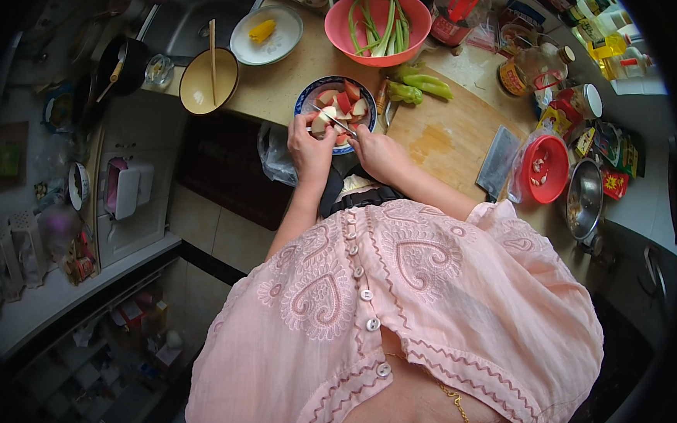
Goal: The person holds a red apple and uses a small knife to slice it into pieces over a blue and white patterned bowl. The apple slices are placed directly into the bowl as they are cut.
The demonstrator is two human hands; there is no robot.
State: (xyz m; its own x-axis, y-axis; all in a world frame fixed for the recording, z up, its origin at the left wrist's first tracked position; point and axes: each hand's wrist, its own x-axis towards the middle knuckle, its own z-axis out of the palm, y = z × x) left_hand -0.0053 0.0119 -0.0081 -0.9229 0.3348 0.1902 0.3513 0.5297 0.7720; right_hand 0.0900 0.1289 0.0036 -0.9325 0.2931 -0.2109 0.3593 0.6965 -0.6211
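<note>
Over a blue-and-white bowl (298, 99), my left hand (311, 149) pinches a pale-fleshed piece of apple (321, 122). My right hand (380, 156) grips a small knife (340, 123), whose blade reaches across to the apple piece. Whether the blade is cutting into it or only touching it, I cannot tell. Several red-skinned apple chunks (352, 92) lie in the bowl beneath. The knife's handle is mostly covered by my fingers.
Right of the bowl lies a wooden cutting board (443, 139) with green peppers (424, 84) and a cleaver (498, 161). Farther back are a pink basin (336, 37) of green stalks, a white plate (289, 38) and a yellow bowl (201, 96) with chopsticks. Bottles and jars line the right side.
</note>
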